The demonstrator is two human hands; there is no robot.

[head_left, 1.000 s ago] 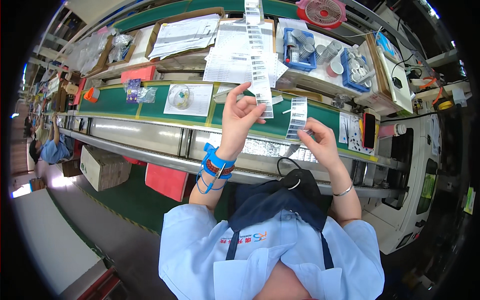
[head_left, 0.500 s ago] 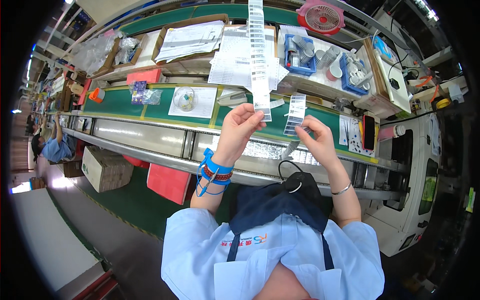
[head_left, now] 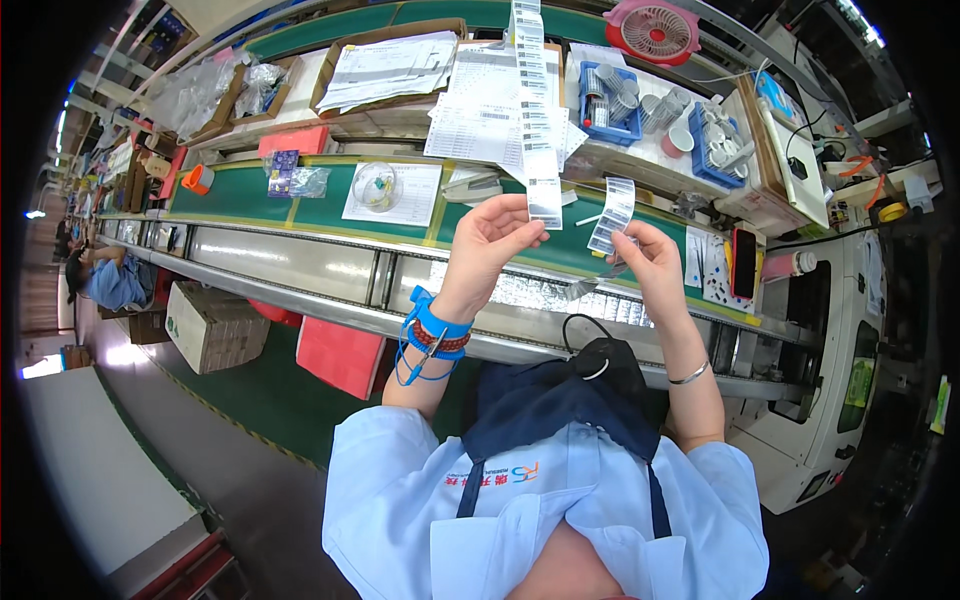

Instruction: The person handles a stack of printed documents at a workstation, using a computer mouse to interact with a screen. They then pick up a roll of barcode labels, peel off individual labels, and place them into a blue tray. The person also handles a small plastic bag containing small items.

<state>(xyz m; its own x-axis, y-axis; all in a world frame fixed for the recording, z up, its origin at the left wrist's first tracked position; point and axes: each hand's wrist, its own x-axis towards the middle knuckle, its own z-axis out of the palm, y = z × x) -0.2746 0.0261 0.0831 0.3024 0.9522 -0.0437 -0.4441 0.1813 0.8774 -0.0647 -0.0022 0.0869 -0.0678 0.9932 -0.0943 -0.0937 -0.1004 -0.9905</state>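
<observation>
My left hand, with a blue wrist strap on its arm, pinches the near end of a long strip of white printed labels. That strip runs away from me, over the papers toward the top of the view. My right hand pinches a shorter label strip between thumb and fingers. Part of this strip curls down below the fingers, where it is blurred. A gap separates the two strips, and both are above the green bench surface.
Beyond the hands are printed sheets and blue baskets of cylindrical parts. A clear round dish lies on paper to the left. At right are a phone and a pink fan. A metal rail runs along the bench front.
Both hands and their label strips have shifted slightly right and away from me. The shorter strip tilts more to the right. The whole view has also shifted a little.
</observation>
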